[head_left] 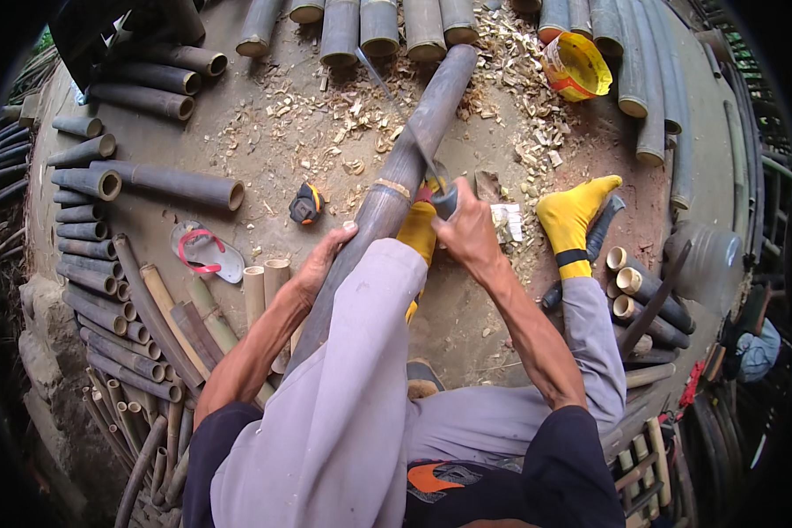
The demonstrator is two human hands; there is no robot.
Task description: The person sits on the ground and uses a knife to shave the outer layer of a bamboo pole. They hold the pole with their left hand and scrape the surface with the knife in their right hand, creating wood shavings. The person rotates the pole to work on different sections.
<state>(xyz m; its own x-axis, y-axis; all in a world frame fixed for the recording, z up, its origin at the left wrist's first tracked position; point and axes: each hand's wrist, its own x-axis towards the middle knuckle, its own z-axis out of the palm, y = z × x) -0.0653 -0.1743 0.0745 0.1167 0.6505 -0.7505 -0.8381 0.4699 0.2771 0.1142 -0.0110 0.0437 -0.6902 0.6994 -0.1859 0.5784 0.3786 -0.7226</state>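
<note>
A thick grey-brown bamboo pole (399,169) slants from beside my raised leg up toward the far middle. My left hand (324,255) is closed on its near left side, with the thumb laid on top and the other fingers mostly hidden. In my right hand (468,224) I grip the dark handle of a saw (424,151), right of the pole. Its long thin blade crosses over the pole beyond a pale ring at a node. A yellow-socked foot (418,231) is partly hidden under my right hand and the pole.
Wood shavings (326,123) litter the floor. Cut bamboo pieces (97,229) lie stacked at the left, with more along the far edge and right. A tape measure (306,203), a sandal (208,251), a yellow tub (576,68) and a clear plastic jug (702,264) lie around.
</note>
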